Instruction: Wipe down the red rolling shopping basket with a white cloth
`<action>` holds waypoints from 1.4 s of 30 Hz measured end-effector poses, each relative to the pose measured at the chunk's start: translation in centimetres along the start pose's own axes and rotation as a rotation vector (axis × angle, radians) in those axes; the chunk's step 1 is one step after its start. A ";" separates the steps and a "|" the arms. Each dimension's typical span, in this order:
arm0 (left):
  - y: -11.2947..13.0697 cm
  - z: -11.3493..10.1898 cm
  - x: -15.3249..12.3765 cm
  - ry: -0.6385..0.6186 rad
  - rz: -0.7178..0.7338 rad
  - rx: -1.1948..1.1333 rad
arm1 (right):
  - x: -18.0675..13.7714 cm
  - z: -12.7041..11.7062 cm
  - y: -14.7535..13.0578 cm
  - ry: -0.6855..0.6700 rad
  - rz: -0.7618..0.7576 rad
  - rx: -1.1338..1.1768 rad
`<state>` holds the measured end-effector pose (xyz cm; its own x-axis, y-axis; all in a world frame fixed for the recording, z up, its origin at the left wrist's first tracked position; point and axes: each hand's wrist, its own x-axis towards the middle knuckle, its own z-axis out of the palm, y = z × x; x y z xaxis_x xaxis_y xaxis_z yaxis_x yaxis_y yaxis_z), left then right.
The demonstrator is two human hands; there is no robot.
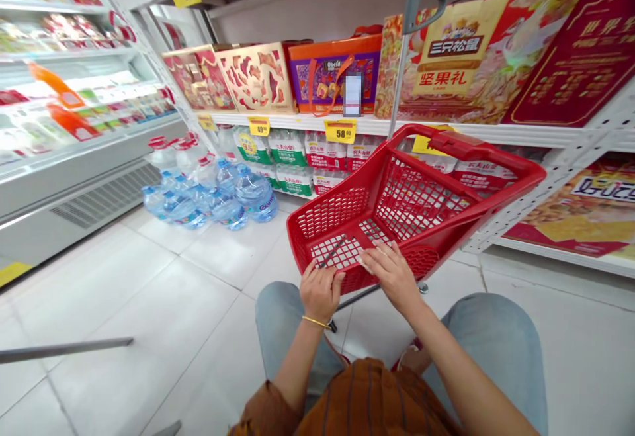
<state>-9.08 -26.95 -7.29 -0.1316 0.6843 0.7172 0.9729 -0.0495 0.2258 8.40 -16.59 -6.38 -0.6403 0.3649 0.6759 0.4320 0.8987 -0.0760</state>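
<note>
A red rolling shopping basket (426, 256) with mesh walls stands tilted on the floor in front of my knees. Some wheels show beneath it, and a metal rod with a grey pull handle (415, 6) rises behind it. Its interior holds nothing that I can see apart from a dark line on the mesh floor. My left hand (320, 292), with a gold bangle at the wrist, has its fingers curled over the near rim at the left corner. Farther right along that rim, my right hand (391, 272) is hooked over the edge, fingers inside.
Gift boxes (451, 59) line the shelf ahead, above packs of bottled water (290, 148). Large blue water bottles (255, 191) stand on the floor to the left. A refrigerated display case (99, 184) runs along the left side. A grey bar (64, 350) juts in at lower left.
</note>
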 end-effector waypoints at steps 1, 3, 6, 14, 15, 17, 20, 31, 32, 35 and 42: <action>0.0 0.0 0.0 -0.002 -0.003 -0.003 | -0.1 -0.2 0.4 -0.008 0.004 -0.003; 0.0 -0.1 0.0 -0.001 -0.008 -0.008 | -0.3 -0.5 1.0 -0.019 0.007 -0.009; 0.0 -0.1 0.0 -0.001 -0.015 -0.015 | -0.5 -0.6 1.5 -0.025 0.033 -0.014; 0.6 -0.1 0.1 0.011 -0.069 -0.020 | -0.4 0.9 -1.4 0.024 0.173 0.059; 0.7 -0.1 0.1 0.013 -0.072 -0.019 | -0.2 1.0 -2.3 -0.001 0.164 0.071; 0.8 -0.1 0.1 0.012 -0.073 -0.019 | 0.3 1.1 -4.0 -0.046 0.140 0.074; 0.8 -0.1 0.1 0.000 -0.080 -0.016 | 0.5 1.3 -5.4 -0.071 0.129 0.043; 0.0 0.1 0.2 0.045 -0.014 -0.027 | 0.0 1.6 -3.0 -0.029 -0.014 0.032; -0.1 0.1 0.2 0.048 -0.008 -0.030 | 0.1 1.5 -2.9 -0.027 -0.018 0.029; -0.2 0.1 0.2 0.057 0.007 -0.033 | 0.0 1.1 -2.3 -0.020 0.001 0.016; -0.5 0.1 0.2 0.058 0.004 -0.029 | -0.6 -0.3 0.7 -0.028 0.072 -0.016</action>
<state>-9.55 -26.72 -7.34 -0.1397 0.6405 0.7552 0.9676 -0.0737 0.2415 9.33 -16.26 -6.60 -0.6249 0.4351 0.6482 0.4874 0.8660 -0.1114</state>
